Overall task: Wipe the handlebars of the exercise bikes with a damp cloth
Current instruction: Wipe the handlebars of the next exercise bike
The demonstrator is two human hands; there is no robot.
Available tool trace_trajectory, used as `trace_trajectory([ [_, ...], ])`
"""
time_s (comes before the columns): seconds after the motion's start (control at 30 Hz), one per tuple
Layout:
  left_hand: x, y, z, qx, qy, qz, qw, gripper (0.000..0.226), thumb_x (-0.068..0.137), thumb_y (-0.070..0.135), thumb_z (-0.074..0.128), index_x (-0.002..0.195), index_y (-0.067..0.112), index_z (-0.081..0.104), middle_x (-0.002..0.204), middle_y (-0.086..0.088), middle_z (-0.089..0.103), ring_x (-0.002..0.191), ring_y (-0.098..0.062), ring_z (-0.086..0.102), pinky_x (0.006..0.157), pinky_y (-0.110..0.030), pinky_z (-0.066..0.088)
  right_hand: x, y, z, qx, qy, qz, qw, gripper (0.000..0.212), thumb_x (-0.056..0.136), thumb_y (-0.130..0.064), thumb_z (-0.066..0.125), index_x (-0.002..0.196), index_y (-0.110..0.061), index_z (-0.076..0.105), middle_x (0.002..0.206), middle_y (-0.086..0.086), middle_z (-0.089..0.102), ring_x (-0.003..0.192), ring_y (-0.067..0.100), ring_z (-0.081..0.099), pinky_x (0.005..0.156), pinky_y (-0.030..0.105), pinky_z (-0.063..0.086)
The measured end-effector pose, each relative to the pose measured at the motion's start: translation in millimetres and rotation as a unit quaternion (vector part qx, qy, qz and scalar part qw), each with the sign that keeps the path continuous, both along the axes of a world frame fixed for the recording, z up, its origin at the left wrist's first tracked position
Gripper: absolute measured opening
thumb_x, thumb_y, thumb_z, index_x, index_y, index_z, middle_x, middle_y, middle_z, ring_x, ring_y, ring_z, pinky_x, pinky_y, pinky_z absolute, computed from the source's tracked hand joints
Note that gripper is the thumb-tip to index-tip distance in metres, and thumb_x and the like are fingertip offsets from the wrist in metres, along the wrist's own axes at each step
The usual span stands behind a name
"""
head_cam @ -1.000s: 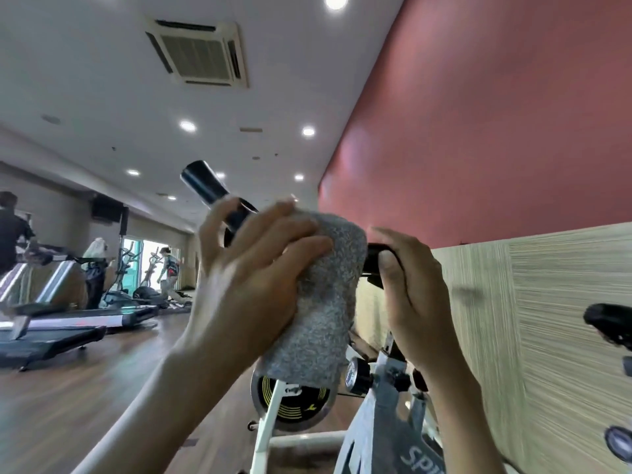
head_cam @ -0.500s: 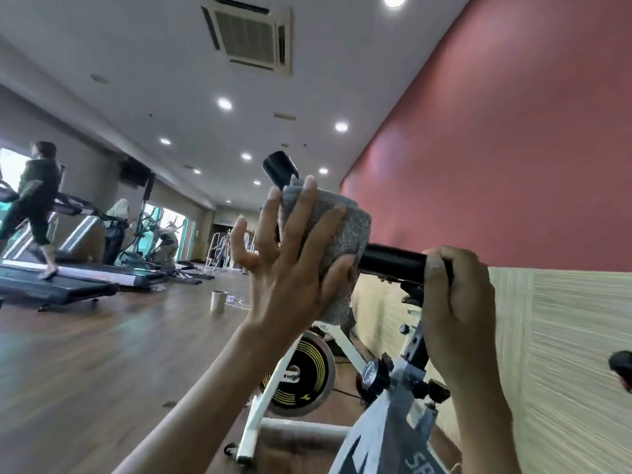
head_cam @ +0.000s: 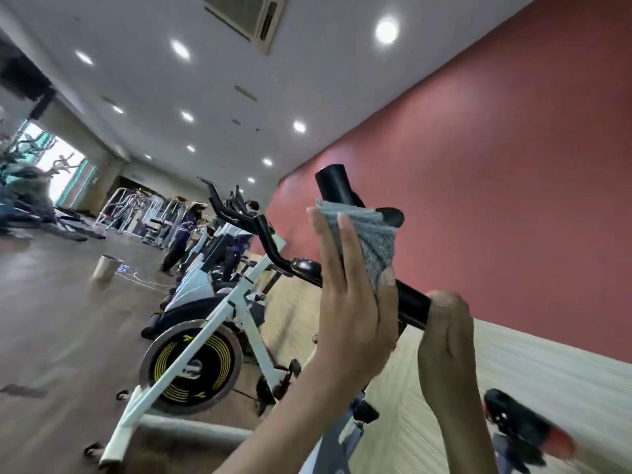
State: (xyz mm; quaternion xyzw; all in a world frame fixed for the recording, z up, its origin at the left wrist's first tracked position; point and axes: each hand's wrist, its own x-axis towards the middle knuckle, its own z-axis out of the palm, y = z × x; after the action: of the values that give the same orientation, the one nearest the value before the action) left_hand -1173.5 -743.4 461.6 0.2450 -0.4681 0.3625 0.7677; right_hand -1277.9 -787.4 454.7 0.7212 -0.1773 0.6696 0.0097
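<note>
Open air above and left of the handlebar [head_cam: 335, 186] tip, out over the wooden floor [head_cam: 51, 319]. Short bare stretch of bar between the left grip [head_cam: 352, 309], pressing the cloth [head_cam: 372, 234] with straight fingers, and the right grip [head_cam: 448, 340], curled round the lower end. Close behind on the right, red wall [head_cam: 496, 165] over wood panelling [head_cam: 547, 371]. Lower left, blocked by the next bike's white frame [head_cam: 212, 323], flywheel [head_cam: 191, 364] and raised bars [head_cam: 239, 217]; lower right, by a blurred black part [head_cam: 513, 419].
</note>
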Motion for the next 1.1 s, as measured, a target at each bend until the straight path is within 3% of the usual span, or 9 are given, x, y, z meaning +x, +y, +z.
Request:
trace_trajectory([
  [0.13,15,-3,10,-0.009,-0.026,0.006,1.000,0.058,0.103,0.024,0.028,0.148,-0.001,0.003,0.158,-0.018,-0.015,0.148,-0.041,-0.014,0.120,-0.054,0.017,-5,2,5,0.001,0.048,-0.022,0.999,0.043,0.091,-0.054,0.016,0.085,-0.025,0.047,0.083,-0.009,0.045,0.085,0.020,0.044,0.071,0.035,0.037],
  [0.23,17,-3,14,-0.010,-0.043,0.144,0.989,0.051,0.103,0.027,0.026,0.146,0.001,0.019,0.158,-0.014,0.005,0.145,-0.042,-0.017,0.122,-0.050,-0.002,-14,4,11,-0.004,0.091,-0.024,0.996,0.047,0.092,-0.056,0.017,0.084,-0.021,0.048,0.081,-0.006,0.046,0.083,0.020,0.046,0.070,0.035,0.039],
  [0.33,20,-1,8,-0.024,-0.128,0.369,0.920,0.037,0.099,0.023,0.041,0.127,0.008,0.058,0.137,-0.014,0.055,0.144,-0.029,0.030,0.122,-0.047,0.009,-22,0,17,0.006,0.113,0.004,0.994,0.049,0.092,-0.057,0.022,0.078,-0.015,0.044,0.073,-0.001,0.045,0.074,0.019,0.045,0.067,0.034,0.036],
  [0.4,20,9,9,-0.023,-0.162,0.443,0.881,0.026,0.095,0.022,0.048,0.098,0.014,0.072,0.102,-0.005,0.072,0.110,-0.025,0.062,0.116,-0.042,0.028,-22,-3,17,0.014,0.094,0.050,0.994,0.048,0.093,-0.055,0.027,0.076,-0.013,0.043,0.071,0.004,0.044,0.071,0.023,0.043,0.065,0.037,0.036],
  [0.47,16,23,8,0.006,-0.193,0.474,0.859,0.026,0.097,0.024,0.048,0.083,0.016,0.069,0.083,-0.001,0.068,0.086,-0.024,0.065,0.108,-0.038,0.035,-21,-5,10,0.017,0.063,0.078,0.995,0.047,0.096,-0.050,0.028,0.077,-0.011,0.047,0.070,0.002,0.047,0.071,0.022,0.046,0.068,0.039,0.038],
  [0.67,8,50,22,0.156,-0.287,0.533,0.780,0.033,0.101,0.028,0.046,0.071,0.018,0.056,0.066,-0.001,0.053,0.063,-0.022,0.051,0.081,-0.037,0.040,-22,6,9,0.071,0.073,0.040,0.994,0.040,0.101,-0.036,0.029,0.081,-0.013,0.055,0.074,-0.004,0.050,0.077,0.018,0.048,0.074,0.034,0.037],
  [0.8,-2,62,43,0.328,-0.316,0.515,0.726,0.040,0.104,0.031,0.035,0.070,0.017,0.051,0.063,-0.003,0.050,0.059,-0.024,0.046,0.065,-0.038,0.037,-26,16,23,0.117,0.144,0.007,0.983,0.034,0.100,-0.023,0.030,0.079,-0.011,0.054,0.075,0.000,0.048,0.076,0.018,0.042,0.076,0.031,0.033],
  [0.93,-8,73,59,0.477,-0.329,0.444,0.684,0.045,0.100,0.051,0.034,0.079,0.016,0.053,0.071,-0.004,0.056,0.064,-0.024,0.052,0.070,-0.040,0.045,-33,22,38,0.168,0.233,-0.032,0.957,0.035,0.100,-0.022,0.028,0.083,-0.009,0.056,0.078,0.002,0.048,0.080,0.022,0.043,0.082,0.037,0.037],
  [1.1,9,79,77,0.534,-0.404,0.394,0.630,0.042,0.090,0.057,0.050,0.091,0.015,0.055,0.079,-0.003,0.059,0.065,-0.024,0.054,0.064,-0.037,0.044,-36,34,59,0.241,0.288,-0.025,0.927,0.030,0.099,-0.020,0.031,0.084,-0.009,0.054,0.079,0.001,0.047,0.083,0.021,0.041,0.096,0.038,0.034],
])
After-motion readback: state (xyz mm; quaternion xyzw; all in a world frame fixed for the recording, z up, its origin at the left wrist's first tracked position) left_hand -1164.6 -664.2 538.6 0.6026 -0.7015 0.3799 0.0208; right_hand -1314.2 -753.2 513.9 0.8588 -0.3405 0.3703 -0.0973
